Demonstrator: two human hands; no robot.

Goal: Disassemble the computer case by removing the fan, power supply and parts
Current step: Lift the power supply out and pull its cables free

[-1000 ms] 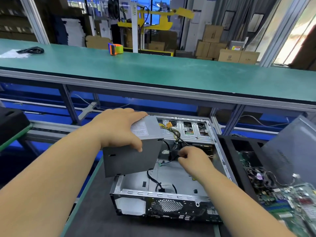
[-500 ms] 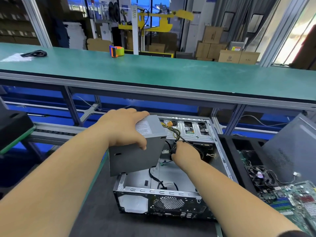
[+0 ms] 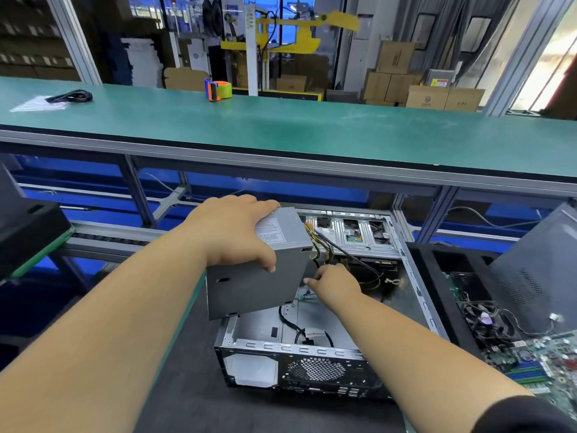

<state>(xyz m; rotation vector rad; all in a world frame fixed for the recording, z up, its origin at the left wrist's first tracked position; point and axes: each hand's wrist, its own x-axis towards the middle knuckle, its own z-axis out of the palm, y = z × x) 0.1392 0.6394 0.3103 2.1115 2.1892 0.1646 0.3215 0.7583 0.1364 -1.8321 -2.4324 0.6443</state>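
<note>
Case: an open silver-and-black metal computer case (image 3: 299, 360) is lying on its side on the dark bench (image 3: 187, 401), black cables (image 3: 299, 331) trailing across its bare floor.
Power supply: a grey metal power supply box (image 3: 259, 279) is being held tilted above the case's left end, its yellow and black wires (image 3: 321, 245) still running down into the case.
Left hand: the left hand (image 3: 231, 229) is gripping the box from above, grip clamped over its top edge.
Right hand: the right hand (image 3: 332, 284) is reaching into the case beside the box, its grip curling around the wires.
Surroundings: a green circuit board (image 3: 543, 360) and black fan (image 3: 484, 320) are lying to the right; a long green bench (image 3: 312, 132) is carrying an orange tape dispenser (image 3: 217, 89).
</note>
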